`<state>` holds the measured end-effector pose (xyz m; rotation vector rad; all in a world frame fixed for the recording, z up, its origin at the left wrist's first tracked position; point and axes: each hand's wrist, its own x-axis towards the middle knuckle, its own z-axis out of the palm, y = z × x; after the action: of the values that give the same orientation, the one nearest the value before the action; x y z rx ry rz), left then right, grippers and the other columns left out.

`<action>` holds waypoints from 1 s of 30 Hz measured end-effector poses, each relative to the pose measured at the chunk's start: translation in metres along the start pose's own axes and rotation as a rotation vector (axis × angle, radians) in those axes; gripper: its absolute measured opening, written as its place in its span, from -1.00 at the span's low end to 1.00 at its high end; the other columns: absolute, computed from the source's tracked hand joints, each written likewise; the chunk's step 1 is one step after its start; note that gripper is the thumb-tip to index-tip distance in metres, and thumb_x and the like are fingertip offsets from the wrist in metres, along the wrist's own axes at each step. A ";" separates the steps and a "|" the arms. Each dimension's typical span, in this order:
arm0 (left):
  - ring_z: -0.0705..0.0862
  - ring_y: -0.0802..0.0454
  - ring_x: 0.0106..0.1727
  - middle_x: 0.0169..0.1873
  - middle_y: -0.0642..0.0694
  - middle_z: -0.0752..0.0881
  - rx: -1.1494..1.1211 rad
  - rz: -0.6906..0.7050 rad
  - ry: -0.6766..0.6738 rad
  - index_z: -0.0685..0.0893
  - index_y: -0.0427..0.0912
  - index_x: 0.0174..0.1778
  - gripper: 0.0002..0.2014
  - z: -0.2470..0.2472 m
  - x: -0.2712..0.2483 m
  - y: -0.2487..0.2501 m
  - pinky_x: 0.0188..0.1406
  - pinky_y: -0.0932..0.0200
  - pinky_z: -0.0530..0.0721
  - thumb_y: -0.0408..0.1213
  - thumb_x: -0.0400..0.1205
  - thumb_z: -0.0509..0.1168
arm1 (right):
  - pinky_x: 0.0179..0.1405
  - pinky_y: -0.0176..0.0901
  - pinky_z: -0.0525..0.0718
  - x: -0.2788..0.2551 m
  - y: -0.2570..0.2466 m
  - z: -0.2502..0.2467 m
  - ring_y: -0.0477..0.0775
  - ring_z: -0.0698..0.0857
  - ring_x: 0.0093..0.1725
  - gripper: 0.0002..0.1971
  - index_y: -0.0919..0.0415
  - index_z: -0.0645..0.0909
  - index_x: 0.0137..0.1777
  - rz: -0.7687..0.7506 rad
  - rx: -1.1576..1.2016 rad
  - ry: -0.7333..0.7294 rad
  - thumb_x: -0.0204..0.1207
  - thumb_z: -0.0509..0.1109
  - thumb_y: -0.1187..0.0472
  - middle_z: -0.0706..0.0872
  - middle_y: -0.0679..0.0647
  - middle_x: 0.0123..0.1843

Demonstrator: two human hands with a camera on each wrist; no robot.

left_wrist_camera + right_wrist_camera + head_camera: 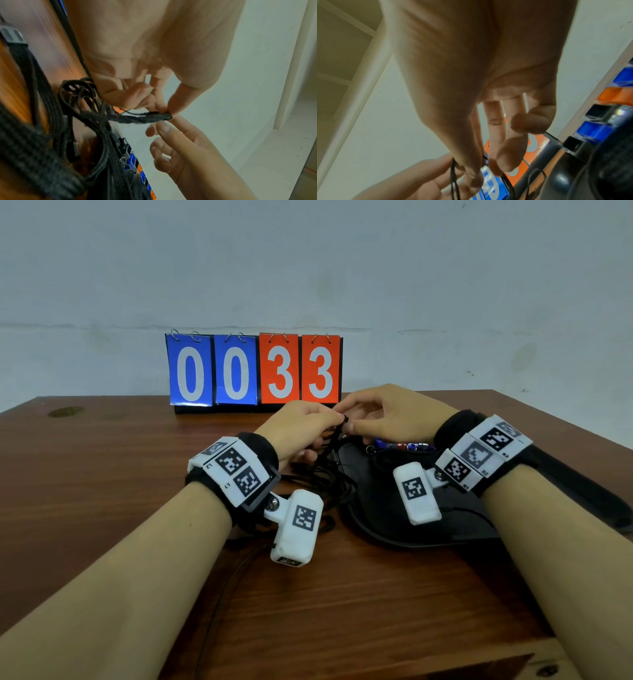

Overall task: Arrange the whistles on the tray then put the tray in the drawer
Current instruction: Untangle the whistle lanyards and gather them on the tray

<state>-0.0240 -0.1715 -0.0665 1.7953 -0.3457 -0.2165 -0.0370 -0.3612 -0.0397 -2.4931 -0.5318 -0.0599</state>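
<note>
Pinching the looped end of a black lanyard cord (159, 116) between thumb and forefinger, my left hand (301, 428) meets my right hand (387, 414) above the worktop (102, 491), just in front of the flip scoreboard (255, 371) reading 0033; my right hand's fingertips close on the same cord end, its other fingers loosely curled. The remaining cords hang in a tangle (329, 474) to the black tray (394, 508); whistles (404, 446), blue and red, lie along its far edge.
</note>
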 end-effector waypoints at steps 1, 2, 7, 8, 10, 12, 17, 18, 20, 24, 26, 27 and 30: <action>0.51 0.18 -0.37 -0.14 -0.11 0.61 -0.022 0.011 -0.001 0.76 -0.13 0.10 -0.82 0.000 -0.001 0.001 -0.46 0.29 0.48 -0.15 0.73 0.32 | 0.09 -0.28 0.73 0.001 0.000 0.000 -0.07 0.83 -0.15 -0.78 -0.12 0.69 0.24 -0.001 -0.018 -0.001 0.63 0.45 0.07 0.85 -0.03 -0.03; 0.53 0.18 -0.39 -0.11 -0.15 0.65 -0.044 0.019 -0.004 0.74 -0.14 0.12 -0.83 0.001 -0.001 0.003 -0.47 0.29 0.48 -0.16 0.74 0.31 | 0.12 -0.20 0.73 0.001 0.001 0.000 -0.05 0.82 -0.16 -0.80 -0.12 0.69 0.22 0.002 -0.033 0.007 0.62 0.45 0.03 0.84 0.00 -0.04; 0.67 0.12 -0.41 -0.01 -0.15 0.80 -0.178 0.063 0.037 0.65 -0.24 0.21 -0.82 -0.005 -0.002 0.006 -0.43 0.23 0.59 -0.24 0.80 0.23 | -0.10 -0.34 0.68 -0.001 -0.001 0.001 -0.19 0.77 -0.25 -0.82 -0.09 0.71 0.07 0.029 -0.052 0.056 0.62 0.40 -0.13 0.81 -0.09 -0.11; 0.68 0.11 -0.38 -0.01 -0.13 0.82 -0.219 0.081 0.041 0.65 -0.25 0.21 -0.82 -0.006 -0.002 0.008 -0.42 0.24 0.64 -0.25 0.80 0.23 | -0.06 -0.34 0.65 -0.001 -0.002 0.001 -0.19 0.77 -0.20 -0.85 -0.09 0.71 0.07 0.021 -0.058 0.055 0.63 0.41 -0.08 0.80 -0.12 -0.09; 0.71 0.10 -0.35 0.01 -0.15 0.83 -0.318 0.106 0.032 0.64 -0.29 0.24 -0.80 -0.009 -0.004 0.011 -0.37 0.21 0.70 -0.27 0.80 0.24 | 0.02 -0.38 0.60 -0.002 -0.004 0.001 -0.20 0.77 -0.05 -0.82 -0.10 0.70 0.19 0.011 -0.064 0.057 0.65 0.39 -0.03 0.78 -0.18 0.00; 0.75 0.07 -0.29 -0.02 -0.18 0.84 -0.438 0.115 -0.008 0.64 -0.30 0.23 -0.82 -0.010 -0.006 0.014 -0.29 0.19 0.75 -0.29 0.79 0.25 | -0.03 -0.56 0.57 -0.003 -0.007 0.000 -0.25 0.74 0.01 -0.70 -0.14 0.60 0.40 0.009 -0.047 0.056 0.69 0.34 -0.01 0.74 -0.25 0.03; 0.87 -0.14 -0.01 -0.09 -0.25 0.85 -0.709 0.111 -0.128 0.66 -0.38 0.23 -0.78 -0.009 -0.014 0.020 0.00 0.11 0.85 -0.32 0.79 0.24 | 0.08 -0.19 0.67 -0.004 -0.009 0.001 -0.03 0.74 -0.05 -0.65 -0.21 0.48 0.46 0.012 0.068 0.047 0.75 0.23 0.14 0.78 0.04 0.04; 0.87 -0.15 -0.01 -0.11 -0.24 0.85 -0.734 0.109 -0.147 0.69 -0.37 0.19 -0.78 -0.009 -0.015 0.021 0.02 0.09 0.85 -0.30 0.78 0.25 | 0.15 -0.13 0.69 -0.003 -0.009 0.001 0.02 0.77 0.03 -0.65 -0.17 0.49 0.48 0.010 0.061 0.045 0.74 0.25 0.13 0.80 0.08 0.10; 0.86 -0.11 -0.04 -0.16 -0.19 0.84 -0.731 0.108 -0.171 0.74 -0.33 0.15 -0.76 -0.009 -0.016 0.022 0.03 0.10 0.84 -0.23 0.77 0.27 | 0.28 0.02 0.69 -0.004 -0.009 0.001 0.07 0.78 0.12 -0.66 -0.10 0.54 0.46 -0.008 0.031 0.041 0.69 0.32 0.06 0.80 0.10 0.15; 0.78 0.04 -0.26 -0.30 -0.07 0.75 -0.638 0.105 -0.157 0.77 -0.27 0.14 -0.75 -0.007 -0.015 0.022 -0.15 0.20 0.81 -0.19 0.78 0.27 | 0.26 0.16 0.67 -0.006 -0.011 0.001 0.17 0.76 0.10 -0.80 -0.10 0.64 0.23 -0.046 -0.023 0.060 0.65 0.38 0.00 0.80 0.16 0.11; 0.73 0.06 -0.30 -0.31 -0.06 0.72 -0.632 0.108 -0.132 0.77 -0.26 0.11 -0.79 -0.008 -0.015 0.022 -0.22 0.21 0.78 -0.22 0.77 0.29 | 0.22 0.14 0.68 -0.006 -0.010 0.001 0.19 0.75 0.08 -0.71 0.03 0.68 0.20 -0.057 -0.062 0.083 0.62 0.37 -0.10 0.78 0.19 0.11; 0.71 0.08 -0.32 -0.32 -0.05 0.70 -0.636 0.110 -0.119 0.76 -0.26 0.10 -0.80 -0.009 -0.014 0.022 -0.25 0.22 0.76 -0.22 0.76 0.30 | 0.20 0.12 0.68 -0.005 -0.010 0.001 0.19 0.74 0.07 -0.64 0.11 0.69 0.19 -0.058 -0.073 0.099 0.60 0.38 -0.14 0.77 0.20 0.12; 0.53 0.15 -0.45 -0.43 0.01 0.59 -0.677 0.099 -0.112 0.74 -0.23 0.07 -0.82 -0.012 -0.011 0.021 -0.40 0.27 0.62 -0.22 0.76 0.29 | 0.28 -0.08 0.64 -0.003 -0.007 0.000 0.00 0.72 0.17 -0.70 0.12 0.68 0.21 -0.070 -0.056 0.161 0.60 0.45 -0.04 0.70 0.02 0.22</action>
<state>-0.0333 -0.1611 -0.0439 1.0991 -0.3838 -0.3205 -0.0424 -0.3567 -0.0364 -2.4956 -0.5551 -0.3041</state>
